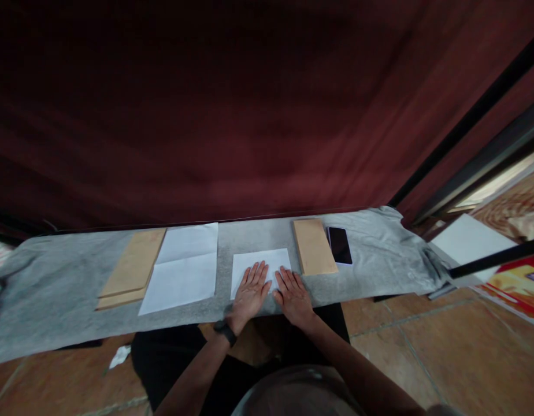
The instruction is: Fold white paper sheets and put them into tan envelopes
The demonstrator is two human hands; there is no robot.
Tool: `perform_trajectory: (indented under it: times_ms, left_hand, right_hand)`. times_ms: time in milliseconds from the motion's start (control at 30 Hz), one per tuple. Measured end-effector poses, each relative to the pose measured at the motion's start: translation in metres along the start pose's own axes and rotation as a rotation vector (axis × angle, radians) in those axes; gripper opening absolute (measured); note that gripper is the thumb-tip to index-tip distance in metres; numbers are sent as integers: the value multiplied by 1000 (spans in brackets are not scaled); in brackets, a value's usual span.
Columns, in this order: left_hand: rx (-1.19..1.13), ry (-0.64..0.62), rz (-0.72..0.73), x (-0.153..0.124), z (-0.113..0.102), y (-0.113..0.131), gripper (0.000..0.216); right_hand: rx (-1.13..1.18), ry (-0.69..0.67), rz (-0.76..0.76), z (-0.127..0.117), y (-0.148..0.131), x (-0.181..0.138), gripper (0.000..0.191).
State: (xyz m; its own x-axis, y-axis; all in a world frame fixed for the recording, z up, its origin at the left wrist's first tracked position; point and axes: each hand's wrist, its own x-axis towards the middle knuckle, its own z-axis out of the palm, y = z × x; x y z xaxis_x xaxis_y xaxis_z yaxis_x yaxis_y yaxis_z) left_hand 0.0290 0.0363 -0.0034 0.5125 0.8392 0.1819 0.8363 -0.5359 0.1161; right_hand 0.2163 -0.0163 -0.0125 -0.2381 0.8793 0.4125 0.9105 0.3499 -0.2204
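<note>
A small folded white sheet of paper (pixel 259 261) lies on the grey cloth-covered table (pixel 67 277) in front of me. My left hand (pixel 251 290) rests flat on its lower left part, fingers stretched out. My right hand (pixel 293 293) lies flat beside it on the sheet's lower right edge, fingers also spread. Neither hand holds anything. A dark watch band sits on my left wrist.
A larger white sheet (pixel 184 268) with a fold line lies to the left, next to a stack of brown envelopes (pixel 132 268). Right of my hands lie another brown envelope (pixel 314 247) and a dark phone (pixel 339 245). A dark red curtain hangs behind the table.
</note>
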Motion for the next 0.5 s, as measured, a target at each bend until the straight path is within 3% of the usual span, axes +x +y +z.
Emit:
perform_trajectory:
  times_ms: [200,367,500]
  left_hand:
    - [20,-25,114,-35,-9,8,54]
    - [21,-7,112,-45,-6,8,51]
    - [3,36,143,-50,-7,9,48]
  right_hand:
    - [70,-55,14,2,-5,20,43]
    - [206,-203,-152,12,-16,45,42]
    - [176,-245,-167,19,-12,56,43]
